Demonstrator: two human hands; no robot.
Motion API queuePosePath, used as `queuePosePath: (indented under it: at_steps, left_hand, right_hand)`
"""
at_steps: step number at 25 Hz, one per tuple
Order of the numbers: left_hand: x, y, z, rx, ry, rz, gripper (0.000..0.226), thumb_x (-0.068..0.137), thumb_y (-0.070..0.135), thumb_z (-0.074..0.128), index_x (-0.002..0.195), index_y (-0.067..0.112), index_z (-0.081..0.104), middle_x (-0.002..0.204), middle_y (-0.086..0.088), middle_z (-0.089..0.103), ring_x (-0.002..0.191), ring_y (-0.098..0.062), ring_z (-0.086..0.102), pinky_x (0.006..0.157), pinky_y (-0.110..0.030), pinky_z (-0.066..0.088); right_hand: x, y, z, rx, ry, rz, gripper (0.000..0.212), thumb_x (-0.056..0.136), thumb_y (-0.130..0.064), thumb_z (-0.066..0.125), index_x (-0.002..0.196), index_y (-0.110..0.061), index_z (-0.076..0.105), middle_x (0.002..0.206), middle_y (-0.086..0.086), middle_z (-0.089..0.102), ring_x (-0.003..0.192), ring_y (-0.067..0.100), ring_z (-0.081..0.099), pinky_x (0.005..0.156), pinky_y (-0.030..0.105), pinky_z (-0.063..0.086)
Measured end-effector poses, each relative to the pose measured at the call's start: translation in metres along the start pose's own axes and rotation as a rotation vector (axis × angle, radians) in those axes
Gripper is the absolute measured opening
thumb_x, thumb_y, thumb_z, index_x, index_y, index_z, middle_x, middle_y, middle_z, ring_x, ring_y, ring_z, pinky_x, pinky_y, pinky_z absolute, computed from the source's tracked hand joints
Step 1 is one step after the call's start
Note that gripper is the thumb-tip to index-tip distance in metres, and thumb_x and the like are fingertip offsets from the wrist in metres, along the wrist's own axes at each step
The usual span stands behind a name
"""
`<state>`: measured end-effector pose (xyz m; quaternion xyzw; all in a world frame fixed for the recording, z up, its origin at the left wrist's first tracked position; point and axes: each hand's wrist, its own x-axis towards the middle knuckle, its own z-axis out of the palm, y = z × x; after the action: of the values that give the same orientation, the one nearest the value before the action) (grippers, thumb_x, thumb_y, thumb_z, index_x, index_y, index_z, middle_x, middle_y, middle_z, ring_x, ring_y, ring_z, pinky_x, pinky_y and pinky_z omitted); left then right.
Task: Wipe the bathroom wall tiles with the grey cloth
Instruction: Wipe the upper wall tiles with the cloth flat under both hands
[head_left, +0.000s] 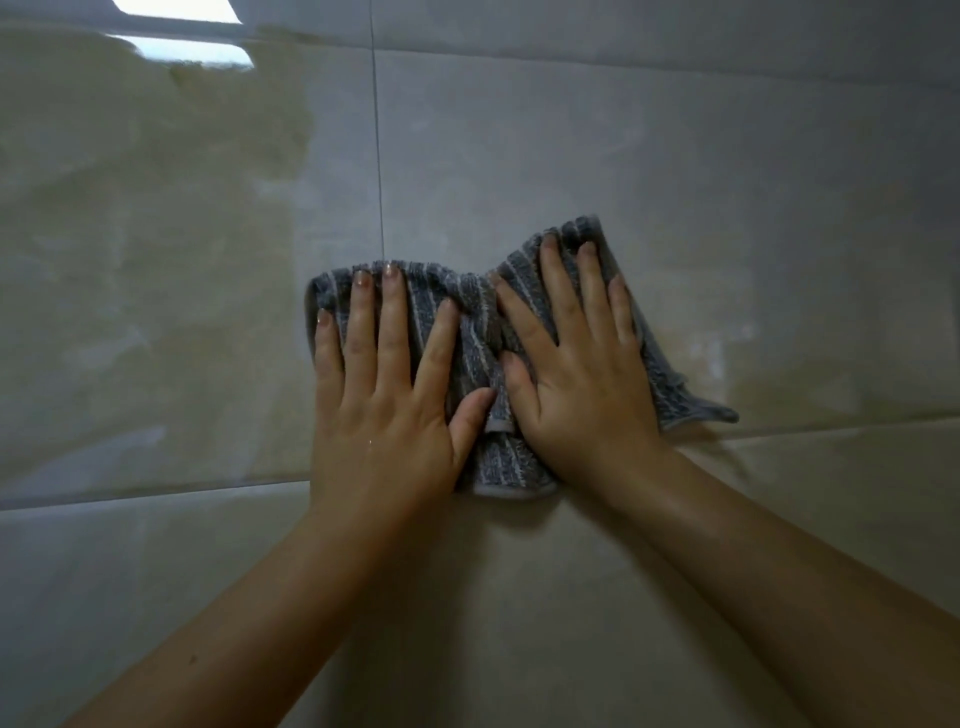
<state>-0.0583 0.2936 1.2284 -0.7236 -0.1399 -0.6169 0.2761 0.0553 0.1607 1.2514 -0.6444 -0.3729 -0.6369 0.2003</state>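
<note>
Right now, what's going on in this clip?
A person is wiping the tiles with a striped grey cloth. The left hand and right hand press it flat against the wall side by side, fingers straight and spread. The cloth is bunched between them. It sits where the vertical grout line comes down towards the horizontal grout line. Streaky patches show on the tiles to the left.

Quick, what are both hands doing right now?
Left hand: open, fingers flat, pressing the cloth on the wall.
Right hand: open, fingers flat, pressing the same cloth.
</note>
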Motion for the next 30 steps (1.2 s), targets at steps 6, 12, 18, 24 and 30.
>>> queuePosePath:
  at_steps: [6, 12, 18, 24, 30]
  left_hand:
    - [0.022, 0.064, 0.010, -0.042, 0.033, 0.061, 0.070, 0.099, 0.059, 0.024, 0.156, 0.017, 0.027, 0.163, -0.023, 0.014, 0.152, -0.039, 0.009, 0.121, -0.059, 0.011]
    - [0.042, 0.125, 0.018, -0.057, 0.033, 0.090, 0.071, 0.099, 0.060, 0.021, 0.157, 0.018, 0.023, 0.163, -0.023, 0.009, 0.152, -0.039, 0.006, 0.122, -0.057, 0.006]
    - [0.061, 0.176, 0.025, -0.070, 0.015, 0.124, 0.073, 0.099, 0.060, 0.015, 0.158, 0.018, 0.016, 0.164, -0.023, 0.004, 0.152, -0.039, 0.001, 0.122, -0.057, 0.002]
    - [0.081, 0.246, 0.030, -0.114, -0.033, 0.147, 0.074, 0.100, 0.062, 0.014, 0.159, 0.018, 0.006, 0.164, -0.023, -0.004, 0.151, -0.040, -0.006, 0.121, -0.056, -0.008]
    - [0.101, 0.302, 0.031, -0.143, -0.070, 0.143, 0.074, 0.100, 0.061, 0.014, 0.158, 0.017, -0.003, 0.162, -0.024, -0.013, 0.150, -0.040, -0.013, 0.120, -0.057, -0.011]
  right_hand:
    - [-0.021, 0.067, -0.007, -0.026, 0.029, 0.076, 0.057, 0.098, -0.045, 0.027, 0.153, -0.031, 0.019, 0.162, 0.010, 0.009, 0.150, 0.032, -0.001, 0.120, 0.051, 0.003]
    - [-0.038, 0.126, -0.012, -0.033, 0.051, 0.123, 0.057, 0.098, -0.044, 0.026, 0.153, -0.031, 0.015, 0.162, 0.010, 0.009, 0.150, 0.032, 0.001, 0.121, 0.050, 0.003]
    - [-0.048, 0.181, -0.015, -0.037, 0.071, 0.145, 0.057, 0.098, -0.042, 0.027, 0.153, -0.029, 0.017, 0.162, 0.011, 0.010, 0.150, 0.031, 0.000, 0.121, 0.049, 0.002]
    - [-0.072, 0.259, -0.021, -0.041, 0.083, 0.223, 0.057, 0.098, -0.040, 0.028, 0.152, -0.022, 0.023, 0.161, 0.015, 0.013, 0.149, 0.034, 0.003, 0.120, 0.051, 0.005]
    - [-0.082, 0.317, -0.028, -0.033, 0.051, 0.300, 0.059, 0.097, -0.043, 0.025, 0.153, -0.024, 0.019, 0.162, 0.013, 0.009, 0.149, 0.029, 0.000, 0.120, 0.052, 0.005]
